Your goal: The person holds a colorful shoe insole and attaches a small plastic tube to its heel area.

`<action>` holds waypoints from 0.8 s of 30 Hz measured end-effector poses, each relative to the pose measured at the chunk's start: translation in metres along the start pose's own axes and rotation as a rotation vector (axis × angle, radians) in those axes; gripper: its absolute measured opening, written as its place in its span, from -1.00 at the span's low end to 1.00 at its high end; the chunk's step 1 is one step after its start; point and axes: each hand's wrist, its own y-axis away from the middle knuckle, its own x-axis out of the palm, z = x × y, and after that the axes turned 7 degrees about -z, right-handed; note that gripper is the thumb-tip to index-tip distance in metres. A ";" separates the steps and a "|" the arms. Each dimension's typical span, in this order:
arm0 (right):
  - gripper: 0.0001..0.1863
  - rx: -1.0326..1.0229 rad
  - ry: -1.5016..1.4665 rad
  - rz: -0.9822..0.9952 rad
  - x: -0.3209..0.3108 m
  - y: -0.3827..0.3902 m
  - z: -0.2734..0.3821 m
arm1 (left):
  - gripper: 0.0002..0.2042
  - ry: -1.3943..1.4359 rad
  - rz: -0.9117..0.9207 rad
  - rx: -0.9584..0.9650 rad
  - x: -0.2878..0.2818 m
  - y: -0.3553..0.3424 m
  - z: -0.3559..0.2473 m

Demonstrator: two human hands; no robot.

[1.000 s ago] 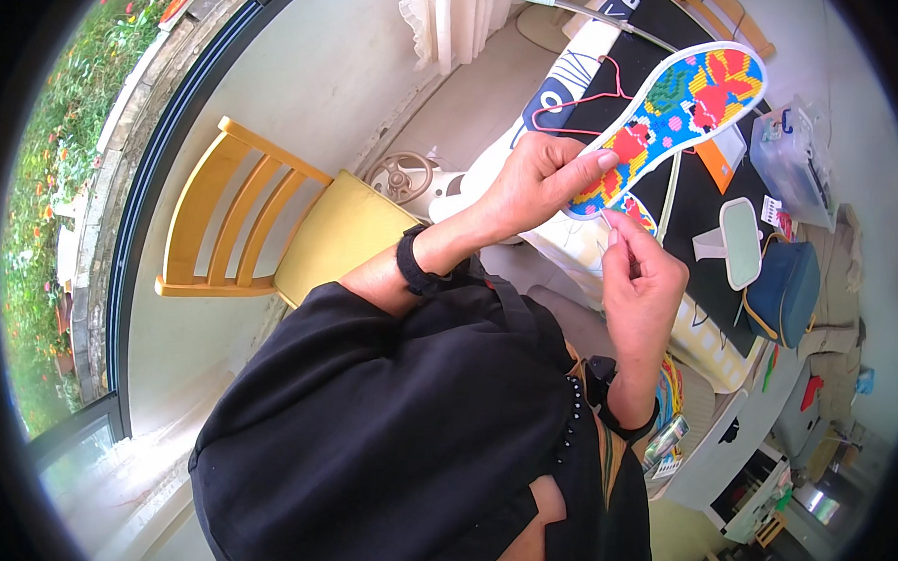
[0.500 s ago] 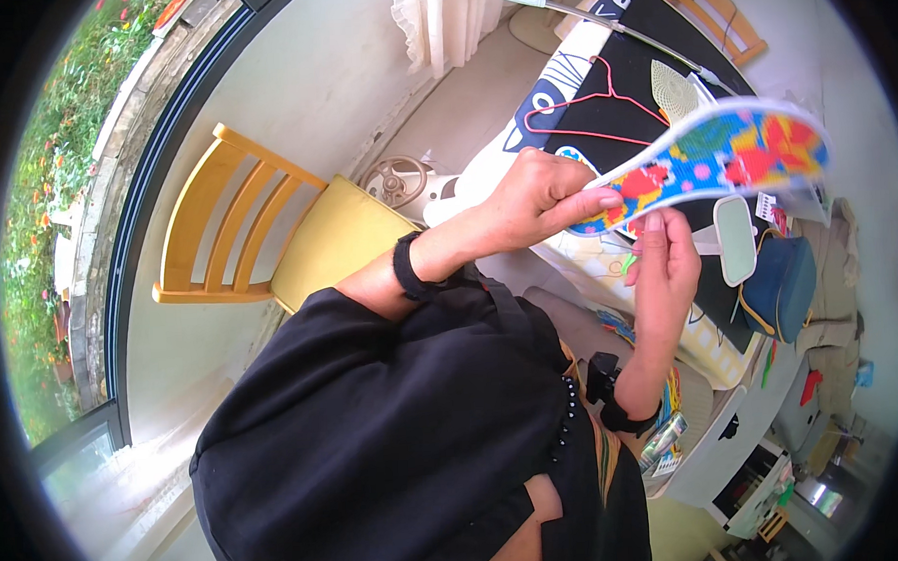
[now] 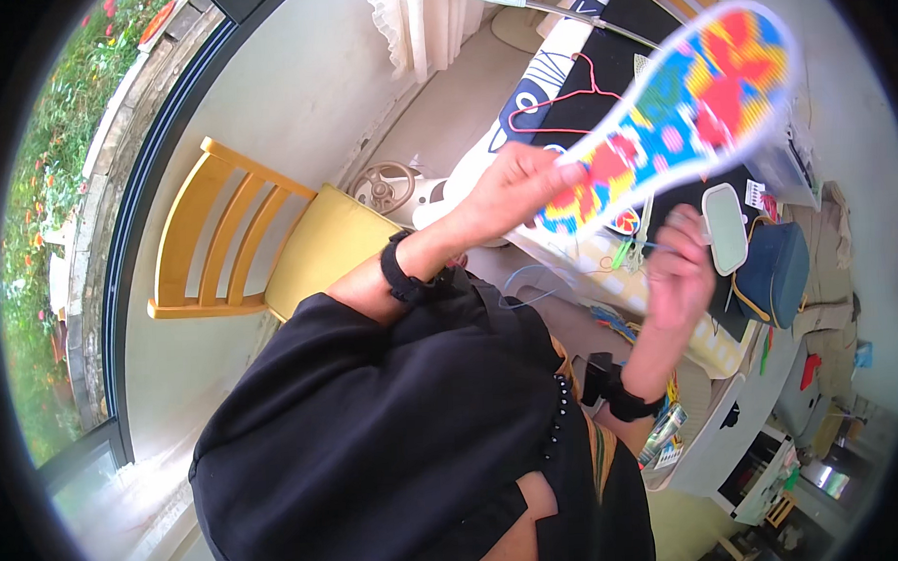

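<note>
My left hand grips the near, narrow end of a white-edged insole, its face covered in red, yellow, blue, green and pink stitched flowers, raised over the table. To the lower right of it my right hand is blurred, fingers curled round a fine blue thread that loops down toward my lap; any needle is too small to make out. Under the insole part of another patterned piece lies on the table, with a small green item beside it. A pale-framed mirror stands right of my right hand.
The table has a cat-patterned cover, pink hanger, long metal rod, navy bag and plastic box. A wooden chair is at my left beside the window; a toy steering wheel sits beyond it.
The insole has swung upward. My right hand has drawn away from it to the right and is now blurred, with the blue thread showing in a loose loop below.
</note>
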 end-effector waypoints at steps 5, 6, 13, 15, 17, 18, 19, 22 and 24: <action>-0.79 -0.265 0.248 -0.011 0.036 0.037 0.045 | -0.60 -0.026 -0.455 0.122 -0.056 -0.018 0.006; -0.85 -0.545 0.596 -0.152 0.034 0.056 0.064 | -0.60 0.051 -0.557 0.104 -0.061 -0.024 -0.007; -0.87 -1.360 1.888 -0.693 -0.009 0.041 0.065 | -0.76 0.825 -0.113 -0.060 -0.096 -0.017 0.007; -0.87 -1.078 1.812 -0.554 0.008 0.020 0.019 | -0.78 0.979 0.233 -0.200 -0.055 -0.024 0.022; -0.86 -0.948 1.896 -0.449 0.034 0.006 -0.034 | -0.77 1.132 0.425 -0.392 -0.022 -0.025 0.028; -0.86 -0.909 1.964 -0.378 0.042 0.000 -0.056 | -0.77 1.160 0.491 -0.488 -0.012 -0.023 0.028; -0.85 -0.955 2.086 -0.210 0.045 -0.008 -0.070 | -0.75 1.159 0.477 -0.540 -0.006 -0.017 0.028; -0.77 -1.045 2.193 0.139 0.048 -0.022 -0.092 | -0.72 1.156 0.512 -0.627 0.008 -0.008 0.026; -0.74 -0.981 2.211 0.104 0.043 -0.022 -0.097 | -0.70 1.175 0.498 -0.719 0.012 -0.006 0.024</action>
